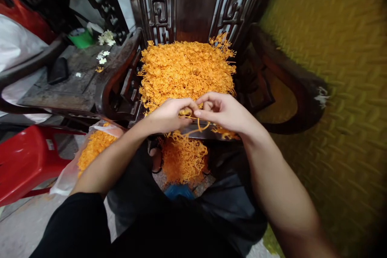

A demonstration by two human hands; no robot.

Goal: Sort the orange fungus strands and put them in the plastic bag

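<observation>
Both hands meet at the front edge of a dark wooden chair seat, fingertips nearly touching. My left hand (pixel 173 116) is closed round a small orange stringy piece (pixel 185 112), part of it showing between thumb and fingers. My right hand (pixel 222 111) is pinched at the thumb and forefinger on a thin orange strand (pixel 199 125), which hangs in a loop below the fingers. Just behind the hands rises a broad heap of orange stringy pieces with frilled ends (pixel 187 66). Beneath them, between the knees, lies a pile of loose orange strands (pixel 184 159).
The carved chair armrests (pixel 287 117) curve round both sides. At left are a red plastic stool (pixel 27 157), a clear bag of orange pieces (pixel 96 145), and another wooden seat (pixel 69 88) with a green container (pixel 81 38) and white flowers (pixel 103 56). A yellow patterned surface (pixel 338 48) stands at right.
</observation>
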